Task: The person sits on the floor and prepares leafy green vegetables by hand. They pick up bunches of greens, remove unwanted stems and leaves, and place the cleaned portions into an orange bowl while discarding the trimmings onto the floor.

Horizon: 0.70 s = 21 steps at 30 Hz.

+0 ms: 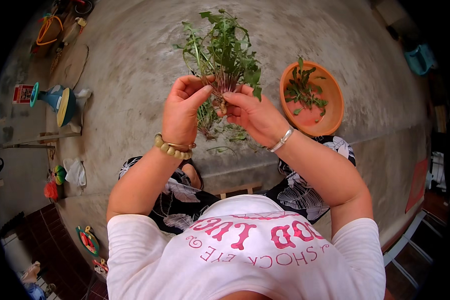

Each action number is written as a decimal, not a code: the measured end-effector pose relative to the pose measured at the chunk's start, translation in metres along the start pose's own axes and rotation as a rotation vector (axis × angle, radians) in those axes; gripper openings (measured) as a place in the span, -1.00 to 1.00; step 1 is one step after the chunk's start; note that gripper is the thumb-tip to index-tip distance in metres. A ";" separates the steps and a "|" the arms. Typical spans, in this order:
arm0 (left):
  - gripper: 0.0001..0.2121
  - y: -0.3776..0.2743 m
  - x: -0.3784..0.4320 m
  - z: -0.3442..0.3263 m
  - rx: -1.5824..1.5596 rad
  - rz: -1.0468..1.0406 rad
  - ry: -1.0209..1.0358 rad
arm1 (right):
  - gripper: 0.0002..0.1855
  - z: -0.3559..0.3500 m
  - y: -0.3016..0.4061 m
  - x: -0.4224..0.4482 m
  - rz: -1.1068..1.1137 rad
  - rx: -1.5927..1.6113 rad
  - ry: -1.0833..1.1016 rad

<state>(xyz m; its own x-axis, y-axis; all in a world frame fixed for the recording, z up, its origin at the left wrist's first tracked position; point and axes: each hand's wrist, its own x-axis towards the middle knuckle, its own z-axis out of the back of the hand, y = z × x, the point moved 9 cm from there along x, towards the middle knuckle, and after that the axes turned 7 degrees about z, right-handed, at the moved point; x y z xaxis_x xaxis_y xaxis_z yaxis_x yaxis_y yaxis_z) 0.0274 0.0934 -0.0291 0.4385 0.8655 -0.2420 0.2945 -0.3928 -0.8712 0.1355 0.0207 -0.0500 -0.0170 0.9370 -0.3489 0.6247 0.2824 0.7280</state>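
A leafy green plant [227, 48] with reddish stems and a knobbly root is held up in front of me between both hands. My left hand [185, 101] pinches stems at the left side of its base between thumb and fingers. My right hand [251, 108] grips the base and root from the right, with the thumb on top. Beneath my hands, more loose greens [207, 118] lie on the concrete floor, partly hidden, with scattered leaves [235, 132] beside them. To the right, an orange plastic basin [335, 101] holds several leafy plants [303, 90].
The concrete floor [135, 63] spreads around me. At the left are a blue object with a teal ring [56, 99], a white plastic bag [75, 172] and a striped ball [59, 174]. A teal container [419, 60] stands far right. My knees flank the loose greens.
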 end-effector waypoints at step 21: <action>-0.80 0.030 0.019 0.023 0.072 0.244 -0.157 | -0.83 0.024 0.006 -0.003 0.089 -0.157 -0.158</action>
<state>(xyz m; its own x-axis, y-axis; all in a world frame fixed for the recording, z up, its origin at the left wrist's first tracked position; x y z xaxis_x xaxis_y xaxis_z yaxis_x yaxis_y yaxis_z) 0.0246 0.1053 -0.0696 0.3507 0.7879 -0.5062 0.1330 -0.5769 -0.8059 0.1576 0.0150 -0.0589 0.1625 0.9193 -0.3584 0.4888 0.2405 0.8386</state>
